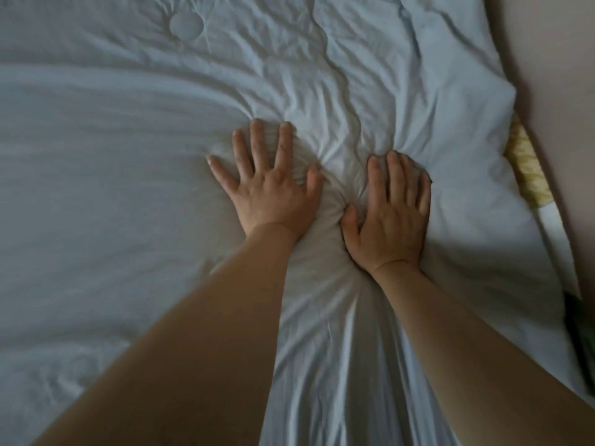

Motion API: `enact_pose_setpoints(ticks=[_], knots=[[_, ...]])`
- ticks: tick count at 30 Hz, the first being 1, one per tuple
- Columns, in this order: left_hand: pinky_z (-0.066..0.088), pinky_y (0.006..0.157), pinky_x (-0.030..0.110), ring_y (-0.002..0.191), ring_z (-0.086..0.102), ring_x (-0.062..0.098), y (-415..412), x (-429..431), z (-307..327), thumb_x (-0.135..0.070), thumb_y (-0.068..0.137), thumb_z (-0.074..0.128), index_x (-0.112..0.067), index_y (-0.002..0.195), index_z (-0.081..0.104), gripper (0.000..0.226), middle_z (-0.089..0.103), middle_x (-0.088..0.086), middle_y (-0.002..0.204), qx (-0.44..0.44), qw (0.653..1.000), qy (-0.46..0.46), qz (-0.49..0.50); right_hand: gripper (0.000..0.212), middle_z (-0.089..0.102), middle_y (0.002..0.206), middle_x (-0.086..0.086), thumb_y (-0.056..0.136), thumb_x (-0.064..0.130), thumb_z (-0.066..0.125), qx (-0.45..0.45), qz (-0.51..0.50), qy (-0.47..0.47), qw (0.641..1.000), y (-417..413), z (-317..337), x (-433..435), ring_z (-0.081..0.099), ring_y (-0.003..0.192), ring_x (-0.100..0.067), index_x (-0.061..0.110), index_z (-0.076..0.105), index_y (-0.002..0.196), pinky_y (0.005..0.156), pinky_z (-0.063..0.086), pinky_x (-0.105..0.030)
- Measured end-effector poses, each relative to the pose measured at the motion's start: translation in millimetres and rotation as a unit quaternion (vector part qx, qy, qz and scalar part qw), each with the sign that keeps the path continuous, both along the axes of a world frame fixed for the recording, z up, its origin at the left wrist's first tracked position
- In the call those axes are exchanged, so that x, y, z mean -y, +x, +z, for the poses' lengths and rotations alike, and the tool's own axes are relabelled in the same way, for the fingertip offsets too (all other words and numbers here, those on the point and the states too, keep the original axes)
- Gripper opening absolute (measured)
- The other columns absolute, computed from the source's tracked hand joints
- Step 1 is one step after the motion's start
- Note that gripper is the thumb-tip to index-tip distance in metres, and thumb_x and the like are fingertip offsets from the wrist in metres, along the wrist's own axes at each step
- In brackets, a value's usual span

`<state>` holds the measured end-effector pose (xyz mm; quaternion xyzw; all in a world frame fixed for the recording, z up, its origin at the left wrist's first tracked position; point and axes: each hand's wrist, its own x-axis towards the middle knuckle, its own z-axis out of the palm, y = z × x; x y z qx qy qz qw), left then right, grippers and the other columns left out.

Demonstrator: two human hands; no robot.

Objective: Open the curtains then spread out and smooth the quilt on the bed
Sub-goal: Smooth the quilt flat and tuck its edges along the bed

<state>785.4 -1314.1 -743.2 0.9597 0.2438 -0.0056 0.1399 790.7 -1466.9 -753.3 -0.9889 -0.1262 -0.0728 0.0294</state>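
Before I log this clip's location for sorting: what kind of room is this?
Most likely a bedroom. A pale quilt covers nearly the whole view, both hands, left hand and right hand, press flat on it, and its edge meets a plain wall.

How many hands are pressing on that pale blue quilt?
2. The left hand lies flat, fingers spread, near the middle of the pale blue quilt. The right hand lies flat beside it, nearer the quilt's right edge. Wrinkles bunch between them.

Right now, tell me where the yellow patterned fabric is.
In the head view, the yellow patterned fabric peeks out at the right edge, between the quilt and the wall, beyond the right hand.
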Motion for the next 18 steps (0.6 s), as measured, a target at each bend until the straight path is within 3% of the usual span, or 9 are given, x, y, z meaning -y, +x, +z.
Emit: enact_pose_setpoints(ticks=[4, 9, 18], knots=[[-0.004, 0.116, 0.056, 0.148, 0.004, 0.022, -62, 17, 9, -0.054, 0.086, 0.038, -0.036, 0.150, 0.018, 0.070, 0.011, -0.002, 0.161, 0.012, 0.998, -0.025, -0.051, 0.074, 0.033, 0.151, -0.016, 0.079, 0.047, 0.040, 0.010, -0.001, 0.011, 1.000, -1, -1, -2, 0.027, 0.142, -0.030, 0.012, 0.037, 0.144, 0.117, 0.015, -0.050], [0.008, 0.114, 0.060, 0.146, 0.019, 0.026, -160, 35, 1, -0.051, 0.085, 0.043, -0.036, 0.147, 0.030, 0.066, 0.026, 0.001, 0.157, -0.010, 0.995, 0.025, -0.095, 0.073, 0.034, 0.150, -0.016, 0.077, 0.043, 0.042, 0.016, 0.003, 0.009, 1.000, -3, 2, -2, 0.027, 0.141, -0.031, 0.012, 0.036, 0.143, 0.117, 0.015, -0.049], [0.004, 0.113, 0.062, 0.147, 0.014, 0.025, -155, 43, -13, -0.052, 0.083, 0.041, -0.042, 0.146, 0.028, 0.065, 0.022, -0.002, 0.158, 0.004, 0.997, 0.061, -0.052, 0.067, 0.040, 0.145, -0.015, 0.080, 0.043, 0.039, 0.047, 0.018, 0.017, 0.999, -6, 2, 5, 0.032, 0.138, -0.031, 0.011, 0.041, 0.139, 0.116, 0.019, -0.050]])
